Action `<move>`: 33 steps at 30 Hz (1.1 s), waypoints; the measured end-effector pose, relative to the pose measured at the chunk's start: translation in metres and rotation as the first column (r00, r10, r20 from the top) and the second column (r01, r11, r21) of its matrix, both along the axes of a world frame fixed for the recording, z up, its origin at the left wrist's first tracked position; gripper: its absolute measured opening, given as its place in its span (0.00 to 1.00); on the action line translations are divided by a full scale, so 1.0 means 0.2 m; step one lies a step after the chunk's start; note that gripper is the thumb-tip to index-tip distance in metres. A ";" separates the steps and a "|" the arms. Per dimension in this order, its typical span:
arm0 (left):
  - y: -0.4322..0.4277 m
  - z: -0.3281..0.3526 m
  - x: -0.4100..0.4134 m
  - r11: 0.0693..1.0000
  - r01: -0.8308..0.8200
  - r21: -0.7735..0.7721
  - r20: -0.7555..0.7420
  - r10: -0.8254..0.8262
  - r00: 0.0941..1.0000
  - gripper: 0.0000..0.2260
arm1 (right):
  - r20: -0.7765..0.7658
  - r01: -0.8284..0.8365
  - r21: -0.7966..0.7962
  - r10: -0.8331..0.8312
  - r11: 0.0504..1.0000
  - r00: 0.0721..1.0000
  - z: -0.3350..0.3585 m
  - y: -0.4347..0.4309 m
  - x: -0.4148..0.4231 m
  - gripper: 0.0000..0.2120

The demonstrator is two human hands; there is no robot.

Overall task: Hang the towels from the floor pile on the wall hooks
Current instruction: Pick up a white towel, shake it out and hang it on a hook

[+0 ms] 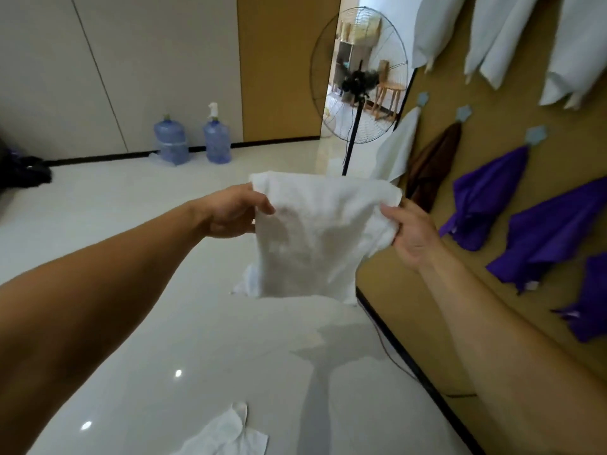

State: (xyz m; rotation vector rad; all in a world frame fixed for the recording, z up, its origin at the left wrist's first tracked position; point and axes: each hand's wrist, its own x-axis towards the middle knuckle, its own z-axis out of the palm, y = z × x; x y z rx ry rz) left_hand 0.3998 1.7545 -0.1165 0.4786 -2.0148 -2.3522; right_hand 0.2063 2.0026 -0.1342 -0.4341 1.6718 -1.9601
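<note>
A crumpled white cloth towel (226, 431) lies on the glossy pale floor (131, 290). Above it, the left hand (233, 211) and right hand (410, 231) each pinch a top corner of a white terry towel (315, 234) (spread out, hanging in the air). Beside it, purple towels (486, 205) hang from grey wall hooks (535, 134). A black pedestal fan (359, 77) stands beyond.

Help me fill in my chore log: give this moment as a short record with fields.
held item: white towel, spread between both hands
left hand: pinches its upper left corner
right hand: grips its upper right corner
wall hooks: hanging white towel, brown towel, purple towels
on floor: white cloth near the bottom edge
background: standing fan, two water bottles
</note>
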 end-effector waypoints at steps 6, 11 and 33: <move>0.12 0.04 -0.08 0.912 0.134 -0.389 0.166 -0.073 0.983 0.22 | -0.372 0.502 0.378 -0.369 0.778 0.852 -0.02 0.29 -0.01 0.06; 0.19 0.04 -0.15 0.854 -0.081 -0.513 0.106 0.157 0.982 0.16 | -0.561 0.606 0.558 -0.281 0.567 0.779 -0.01 0.58 0.04 0.15; 1.09 0.11 -0.71 0.917 -0.348 -0.196 -0.030 0.350 0.936 0.04 | 0.094 0.729 0.046 -0.729 0.683 0.678 0.16 1.76 0.03 0.06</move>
